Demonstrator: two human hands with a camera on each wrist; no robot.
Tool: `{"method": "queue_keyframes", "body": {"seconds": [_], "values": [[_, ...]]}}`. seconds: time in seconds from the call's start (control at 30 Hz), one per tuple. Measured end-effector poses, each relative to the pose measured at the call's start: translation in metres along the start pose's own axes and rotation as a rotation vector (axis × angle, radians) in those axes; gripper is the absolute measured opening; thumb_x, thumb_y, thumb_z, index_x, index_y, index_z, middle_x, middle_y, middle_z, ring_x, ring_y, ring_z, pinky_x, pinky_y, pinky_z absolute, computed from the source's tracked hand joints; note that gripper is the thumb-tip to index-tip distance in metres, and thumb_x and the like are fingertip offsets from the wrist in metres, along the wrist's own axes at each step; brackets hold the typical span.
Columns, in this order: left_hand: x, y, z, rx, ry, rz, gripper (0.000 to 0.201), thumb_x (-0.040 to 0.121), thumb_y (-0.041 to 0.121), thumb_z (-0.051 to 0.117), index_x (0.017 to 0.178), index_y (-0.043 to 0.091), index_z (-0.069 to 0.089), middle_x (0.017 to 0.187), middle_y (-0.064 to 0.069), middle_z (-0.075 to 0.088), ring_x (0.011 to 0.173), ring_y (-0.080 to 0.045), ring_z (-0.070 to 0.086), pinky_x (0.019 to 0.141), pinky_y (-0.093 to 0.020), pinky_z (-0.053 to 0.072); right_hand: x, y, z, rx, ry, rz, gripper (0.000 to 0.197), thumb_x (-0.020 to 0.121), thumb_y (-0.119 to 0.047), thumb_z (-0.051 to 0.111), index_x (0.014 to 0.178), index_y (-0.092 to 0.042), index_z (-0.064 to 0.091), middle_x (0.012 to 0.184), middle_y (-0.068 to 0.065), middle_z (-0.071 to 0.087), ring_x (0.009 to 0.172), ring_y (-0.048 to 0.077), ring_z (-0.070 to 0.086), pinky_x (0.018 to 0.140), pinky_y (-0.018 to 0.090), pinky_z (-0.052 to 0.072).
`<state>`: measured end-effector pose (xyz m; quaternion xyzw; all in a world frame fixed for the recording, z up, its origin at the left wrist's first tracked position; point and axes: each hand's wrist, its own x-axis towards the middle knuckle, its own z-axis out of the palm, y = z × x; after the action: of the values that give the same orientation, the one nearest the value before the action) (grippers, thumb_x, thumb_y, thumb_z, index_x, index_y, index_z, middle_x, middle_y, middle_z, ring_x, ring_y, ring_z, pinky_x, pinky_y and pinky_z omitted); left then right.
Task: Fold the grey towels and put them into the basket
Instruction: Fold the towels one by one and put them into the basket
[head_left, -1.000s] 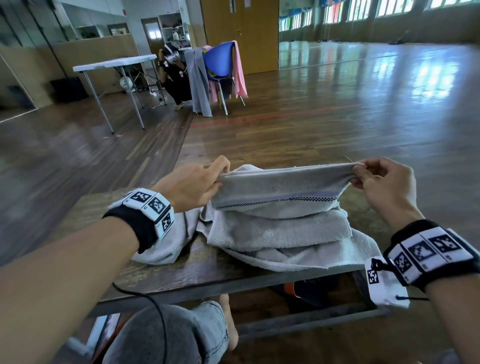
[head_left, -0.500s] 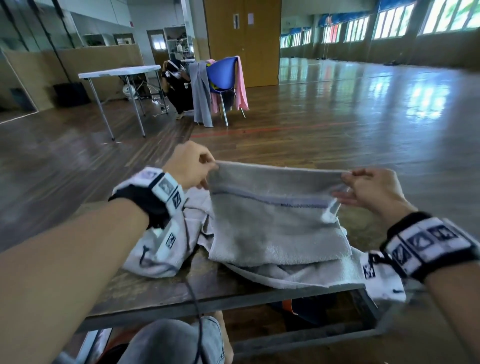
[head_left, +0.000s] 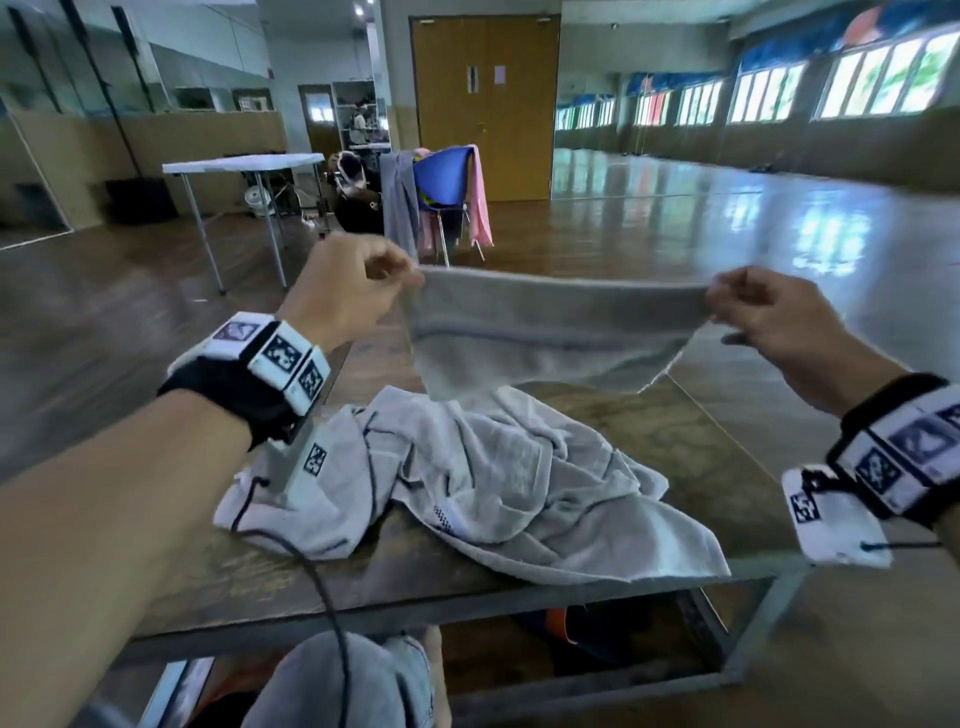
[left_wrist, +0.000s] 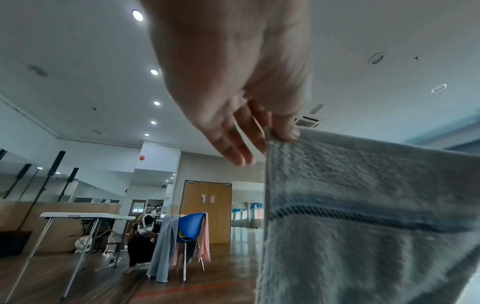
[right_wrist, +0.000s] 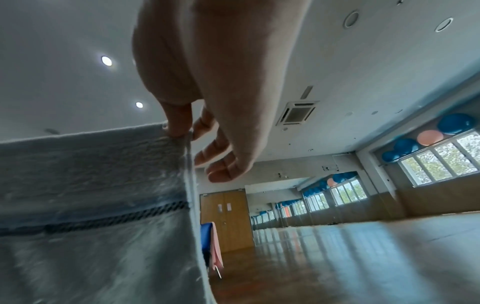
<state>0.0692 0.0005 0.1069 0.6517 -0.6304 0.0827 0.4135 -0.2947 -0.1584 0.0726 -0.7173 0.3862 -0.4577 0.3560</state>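
Two top corners of grey towel (head_left: 550, 332) pinched, fingers (left_wrist: 285, 131) above

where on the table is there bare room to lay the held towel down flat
Bare tabletop lies right of the crumpled towel pile, under the right hand. A smaller bare strip runs along the near-left edge. The centre is crowded by the pile. The held towel hangs between both hands; left hand.

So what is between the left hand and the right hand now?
The top edge of a grey towel spans between the left hand and right hand; each pinches one corner. The head view shows it.
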Motion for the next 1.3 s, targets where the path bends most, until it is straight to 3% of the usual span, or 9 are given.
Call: {"method": "queue_keyframes", "body": {"seconds": [0.17, 0.23, 0.33, 0.43, 0.53, 0.7, 0.83, 1.0, 1.3], "values": [[-0.055, -0.03, 0.025, -0.19, -0.659, -0.239, 0.019, 0.08, 0.036, 0.076, 0.089, 0.02, 0.077, 0.082, 0.002, 0.077, 0.072, -0.01, 0.072, 0.067, -0.022, 0.058, -0.064, 0.053, -0.007, 0.044, -0.401, 0.246, 0.009, 0.089, -0.01, 0.066, 0.09, -0.001, 0.066, 0.081, 0.006, 0.065, 0.069, 0.006, 0.064, 0.064, 0.014, 0.053], [-0.072, -0.043, 0.044, -0.147, -0.901, -0.334, 0.034, 0.074, 0.043, 0.077, 0.093, 0.014, 0.077, 0.086, -0.003, 0.078, 0.079, -0.017, 0.075, 0.077, -0.032, 0.061, -0.076, 0.075, -0.003, -0.073, -0.551, 0.349, 0.012, 0.089, -0.008, 0.068, 0.092, 0.004, 0.066, 0.074, 0.004, 0.067, 0.064, 0.007, 0.065, 0.059, 0.014, 0.051], [-0.088, -0.055, 0.074, -0.083, -1.109, -0.439, 0.026, 0.087, 0.032, 0.075, 0.097, 0.008, 0.073, 0.084, -0.002, 0.078, 0.082, -0.02, 0.076, 0.088, -0.042, 0.059, -0.082, 0.104, 0.011, -0.218, -0.621, 0.398, 0.012, 0.094, -0.008, 0.067, 0.092, 0.004, 0.068, 0.077, 0.009, 0.068, 0.07, 0.017, 0.063, 0.068, 0.026, 0.053], [-0.088, -0.065, 0.099, 0.006, -0.999, -0.499, 0.02, 0.091, 0.029, 0.071, 0.091, 0.009, 0.071, 0.078, -0.001, 0.076, 0.073, -0.019, 0.076, 0.077, -0.037, 0.06, -0.071, 0.131, 0.031, -0.223, -0.453, 0.385, 0.01, 0.094, -0.008, 0.069, 0.09, 0.001, 0.067, 0.077, 0.012, 0.066, 0.068, 0.021, 0.058, 0.067, 0.033, 0.05], [-0.08, -0.075, 0.124, 0.088, -0.617, -0.471, 0.019, 0.088, 0.026, 0.073, 0.079, 0.01, 0.072, 0.069, -0.003, 0.07, 0.062, -0.017, 0.067, 0.066, -0.032, 0.054, -0.048, 0.153, 0.051, -0.26, -0.267, 0.301, 0.01, 0.093, -0.01, 0.071, 0.083, -0.009, 0.069, 0.077, 0.006, 0.072, 0.064, 0.017, 0.062, 0.062, 0.03, 0.05], [-0.063, -0.087, 0.171, 0.056, -0.21, -0.537, 0.02, 0.087, 0.026, 0.072, 0.07, 0.016, 0.068, 0.075, 0.001, 0.069, 0.076, -0.019, 0.064, 0.069, -0.027, 0.046, -0.007, 0.187, 0.076, -0.417, -0.065, 0.23, 0.017, 0.091, -0.022, 0.073, 0.075, -0.022, 0.069, 0.075, -0.004, 0.07, 0.071, 0.015, 0.063, 0.061, 0.026, 0.043], [-0.064, -0.105, 0.202, 0.097, -0.222, -0.554, 0.028, 0.088, 0.026, 0.072, 0.073, 0.002, 0.07, 0.071, -0.008, 0.069, 0.067, -0.018, 0.058, 0.054, -0.024, 0.038, 0.01, 0.204, 0.089, -0.534, -0.188, 0.243, 0.018, 0.089, -0.022, 0.074, 0.072, -0.022, 0.066, 0.077, -0.003, 0.069, 0.076, 0.021, 0.062, 0.07, 0.027, 0.041], [-0.065, -0.116, 0.204, 0.127, -0.277, -0.513, 0.027, 0.086, 0.025, 0.074, 0.069, 0.004, 0.07, 0.062, -0.005, 0.067, 0.055, -0.009, 0.055, 0.048, -0.02, 0.036, 0.011, 0.209, 0.101, -0.565, -0.284, 0.272, 0.009, 0.088, -0.017, 0.074, 0.08, -0.016, 0.071, 0.085, 0.005, 0.074, 0.081, 0.023, 0.069, 0.068, 0.028, 0.046], [-0.073, -0.103, 0.194, 0.212, -0.27, -0.422, 0.015, 0.082, 0.019, 0.077, 0.069, 0.019, 0.069, 0.068, 0.005, 0.063, 0.071, -0.018, 0.059, 0.062, -0.031, 0.046, 0.005, 0.199, 0.099, -0.6, -0.23, 0.227, 0.007, 0.086, -0.016, 0.075, 0.08, -0.016, 0.072, 0.082, 0.0, 0.07, 0.086, 0.021, 0.062, 0.076, 0.027, 0.041]]}}
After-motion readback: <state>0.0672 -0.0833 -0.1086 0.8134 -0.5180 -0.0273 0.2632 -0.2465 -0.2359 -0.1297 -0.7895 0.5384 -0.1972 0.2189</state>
